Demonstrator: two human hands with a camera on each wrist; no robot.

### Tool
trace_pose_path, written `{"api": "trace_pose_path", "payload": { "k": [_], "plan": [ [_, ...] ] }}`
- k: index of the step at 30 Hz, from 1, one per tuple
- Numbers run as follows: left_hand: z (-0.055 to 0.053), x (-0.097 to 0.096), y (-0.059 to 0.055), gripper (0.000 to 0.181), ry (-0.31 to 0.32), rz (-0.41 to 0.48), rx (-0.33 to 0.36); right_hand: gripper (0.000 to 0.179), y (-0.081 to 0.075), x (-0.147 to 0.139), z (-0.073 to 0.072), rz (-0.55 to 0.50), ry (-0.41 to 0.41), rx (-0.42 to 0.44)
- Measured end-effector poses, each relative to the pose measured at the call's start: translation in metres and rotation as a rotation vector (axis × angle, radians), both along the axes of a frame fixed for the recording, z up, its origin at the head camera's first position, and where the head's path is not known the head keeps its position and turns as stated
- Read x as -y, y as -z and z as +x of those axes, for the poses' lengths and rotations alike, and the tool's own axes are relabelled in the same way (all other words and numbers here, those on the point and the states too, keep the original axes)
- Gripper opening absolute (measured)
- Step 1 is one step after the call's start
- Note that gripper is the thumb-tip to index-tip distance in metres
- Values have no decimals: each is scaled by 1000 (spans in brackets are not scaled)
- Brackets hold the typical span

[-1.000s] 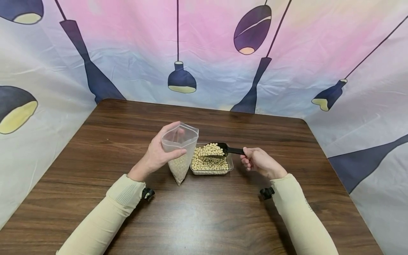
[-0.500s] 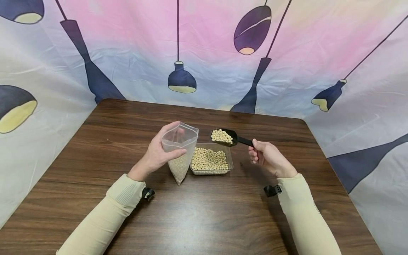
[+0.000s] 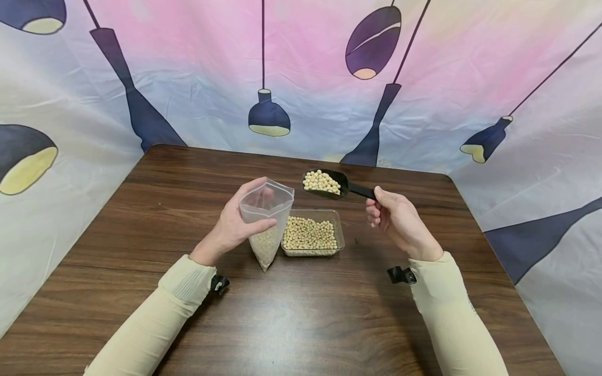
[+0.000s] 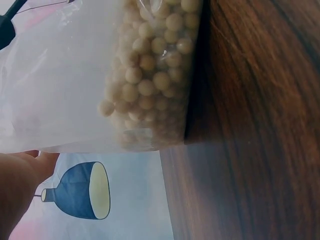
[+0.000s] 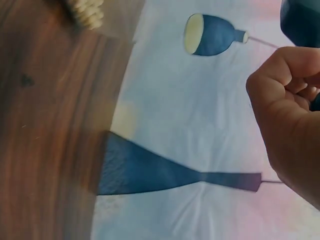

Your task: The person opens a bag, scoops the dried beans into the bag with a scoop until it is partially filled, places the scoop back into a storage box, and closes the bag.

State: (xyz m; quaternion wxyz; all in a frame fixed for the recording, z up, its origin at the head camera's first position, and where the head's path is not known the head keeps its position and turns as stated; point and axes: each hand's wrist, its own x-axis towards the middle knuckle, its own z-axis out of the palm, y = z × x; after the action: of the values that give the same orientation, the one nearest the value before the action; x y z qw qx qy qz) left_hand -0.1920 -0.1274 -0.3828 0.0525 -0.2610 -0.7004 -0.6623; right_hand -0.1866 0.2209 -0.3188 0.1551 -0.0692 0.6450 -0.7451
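Dark wood grain all across this table (image 3: 301, 324), a pale glare spot on the near part, and two cream sleeves reaching in: left sleeve (image 3: 150, 318), right sleeve (image 3: 456, 313). A small black device sits at each wrist, the left device (image 3: 219, 284) and the right device (image 3: 401, 275). A little dark mark (image 3: 356, 241) on the wood, right of the glass-clear box.

Up to the hands! The left hand (image 3: 228, 225) has the clear zip bag (image 3: 278, 213) pinched, thumb across the front, fingers behind, mouth gaping upward. That bag stands just in front of the box's left edge, hiding a sliver of it, and in the left wrist view it blocks most of the scene. Inside, pale round beans (image 3: 265, 244) fill the lower part; whether its tip meets the wood, I cannot tell.

Right beside it, the clear box (image 3: 337, 219) rests on the table, a broad bed of loose beans (image 3: 308, 236) inside, banked toward the near side. And the right hand (image 3: 398, 218), fingers curled, thumb on top, grips the handle of the black scoop (image 3: 344, 185), held level above the box's far side, heaped with beans (image 3: 321, 181), apart from the bag's mouth.

Behind it all, a pink-and-blue backdrop (image 3: 310, 104) printed with dark lamps (image 3: 269, 115).
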Motion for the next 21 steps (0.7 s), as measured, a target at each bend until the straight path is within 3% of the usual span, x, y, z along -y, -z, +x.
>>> {"api": "trace_pose_path", "payload": {
  "k": [12, 21],
  "plan": [
    [-1, -1, 0, 82, 14, 19, 2, 34, -27, 26, 6, 28, 34, -97],
    [1, -3, -2, 82, -5, 5, -8, 38, -37, 34, 9, 59, 40, -187]
  ]
}}
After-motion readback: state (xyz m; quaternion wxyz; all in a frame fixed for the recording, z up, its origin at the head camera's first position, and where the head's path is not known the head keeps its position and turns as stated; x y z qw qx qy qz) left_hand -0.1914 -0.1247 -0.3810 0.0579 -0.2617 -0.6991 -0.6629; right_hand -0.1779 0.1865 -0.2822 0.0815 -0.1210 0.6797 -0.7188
